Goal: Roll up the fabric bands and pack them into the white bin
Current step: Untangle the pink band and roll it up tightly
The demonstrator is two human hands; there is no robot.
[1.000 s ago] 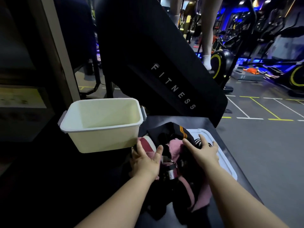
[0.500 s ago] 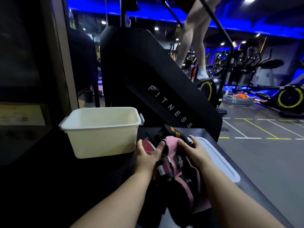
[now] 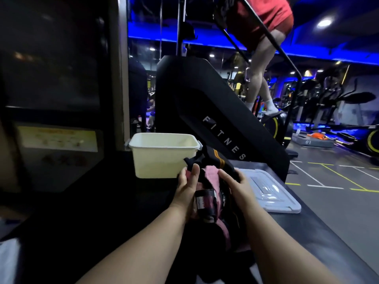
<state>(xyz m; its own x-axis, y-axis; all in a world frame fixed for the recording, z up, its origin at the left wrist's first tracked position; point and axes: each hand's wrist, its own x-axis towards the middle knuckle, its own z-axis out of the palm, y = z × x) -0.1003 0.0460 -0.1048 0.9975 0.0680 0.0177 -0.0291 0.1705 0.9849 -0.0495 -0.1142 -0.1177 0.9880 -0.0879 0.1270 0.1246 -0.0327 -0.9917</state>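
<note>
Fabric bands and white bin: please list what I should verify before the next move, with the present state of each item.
1. White bin upright, top open: ok.
2. Room in the bin: far inner wall is bare, floor hidden: cannot tell.
3. Left hand grips the fabric bands: ok.
4. Right hand grips the same bundle: ok.
5. One band separated for rolling: not ok, black and pink bands are bunched together.
6. Lid off the bin, lying flat to the right of the hands: ok.
</note>
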